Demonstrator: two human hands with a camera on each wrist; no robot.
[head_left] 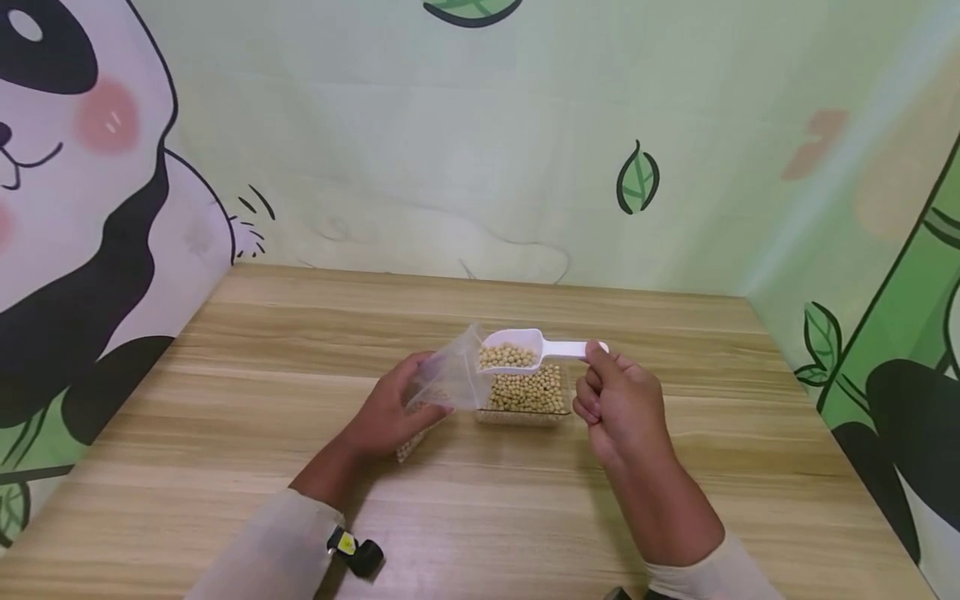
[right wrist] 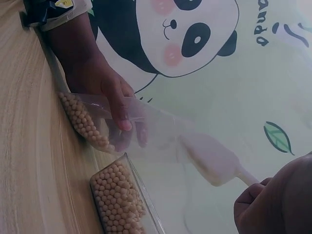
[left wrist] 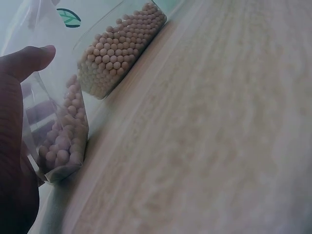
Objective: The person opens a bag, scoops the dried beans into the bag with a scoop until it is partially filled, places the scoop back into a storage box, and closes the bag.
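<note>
My right hand (head_left: 626, 408) grips the handle of a white scoop (head_left: 562, 350), which is loaded with soybeans (head_left: 508, 357). The scoop's front edge is in the mouth of a clear plastic bag (head_left: 453, 371). With thumb and fingers on either side, my left hand (head_left: 390, 408) holds that bag tilted, its mouth towards the scoop. Soybeans (right wrist: 85, 122) fill the bag's bottom end, low by the table in the right wrist view. Below the scoop stands a clear box (head_left: 525, 419) of soybeans, partly covered by scoop and bag in the head view.
The wooden table (head_left: 300, 333) runs back to a wall (head_left: 450, 167) printed with pandas and leaves. A strap with a small black device (head_left: 360, 554) sits at the left sleeve.
</note>
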